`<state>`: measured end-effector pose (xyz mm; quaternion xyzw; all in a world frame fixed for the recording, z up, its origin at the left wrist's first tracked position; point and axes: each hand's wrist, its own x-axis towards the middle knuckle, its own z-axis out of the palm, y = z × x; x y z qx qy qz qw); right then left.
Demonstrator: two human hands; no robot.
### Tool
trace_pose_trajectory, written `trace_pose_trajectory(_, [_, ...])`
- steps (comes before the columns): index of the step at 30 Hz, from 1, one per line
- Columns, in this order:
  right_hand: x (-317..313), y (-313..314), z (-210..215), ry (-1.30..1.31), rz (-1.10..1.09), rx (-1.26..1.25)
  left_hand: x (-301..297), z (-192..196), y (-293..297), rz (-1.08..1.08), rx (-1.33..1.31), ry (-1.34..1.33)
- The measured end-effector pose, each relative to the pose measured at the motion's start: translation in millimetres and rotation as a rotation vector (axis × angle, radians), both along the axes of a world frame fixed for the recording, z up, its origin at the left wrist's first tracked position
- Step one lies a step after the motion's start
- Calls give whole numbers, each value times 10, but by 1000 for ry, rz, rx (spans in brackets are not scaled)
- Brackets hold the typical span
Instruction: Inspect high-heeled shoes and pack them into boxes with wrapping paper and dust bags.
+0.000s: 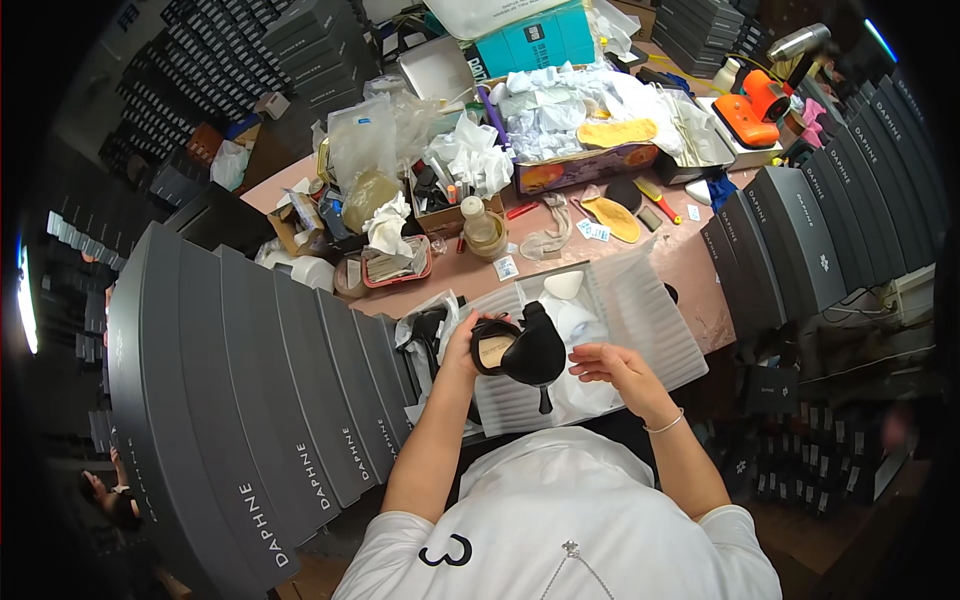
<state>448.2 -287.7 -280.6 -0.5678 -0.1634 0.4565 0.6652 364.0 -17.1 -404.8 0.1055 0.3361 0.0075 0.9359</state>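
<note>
My left hand grips a black high-heeled shoe by its open side, heel pointing down toward me. My right hand hovers just right of the shoe, fingers curled and apart, touching the white tissue paper under it. Shoe and paper lie over an open grey shoe box in front of me. A second black shoe lies at the left of the box, partly hidden by my left hand.
Stacks of dark grey shoe boxes stand at left and right. The pink table holds crumpled paper, yellow insoles, a small bottle, a cardboard tray of tissue, a teal box and an orange tool.
</note>
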Motion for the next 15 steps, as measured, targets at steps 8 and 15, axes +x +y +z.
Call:
trace_pose_trajectory(8, [313, 251, 40, 239, 151, 252, 81, -191, -20, -47, -43, 9])
trace_pose_trajectory(15, [-182, 848, -433, -1044, 778, -388, 198, 318, -410, -253, 417, 59])
